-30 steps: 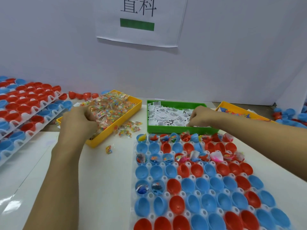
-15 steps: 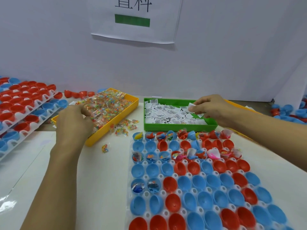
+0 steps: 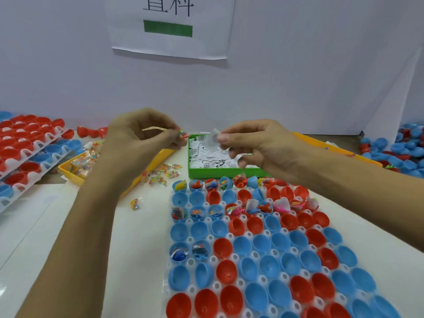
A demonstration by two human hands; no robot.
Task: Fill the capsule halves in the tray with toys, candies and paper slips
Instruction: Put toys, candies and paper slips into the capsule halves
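A white tray [image 3: 230, 237] of red and blue capsule halves lies in front of me; several halves in its far rows hold toys, candies and slips, the near rows are bare. My left hand [image 3: 140, 136] is raised above the yellow candy bin [image 3: 68, 169] and pinches a small candy packet [image 3: 183, 134]. My right hand [image 3: 254, 143] hovers over the green bin [image 3: 206, 173] of paper slips and pinches a white paper slip [image 3: 214, 138]. The two hands are close together, above the bins.
Loose candy packets [image 3: 161, 174] lie on the table between the yellow bin and the tray. Stacked trays of capsule halves [image 3: 27, 143] stand at the left. A second yellow bin [image 3: 325, 145] sits behind my right arm, with loose capsule halves [image 3: 401, 152] at the far right.
Both hands lifted out of their bins and moved toward each other, the left carrying a candy packet, the right a paper slip.
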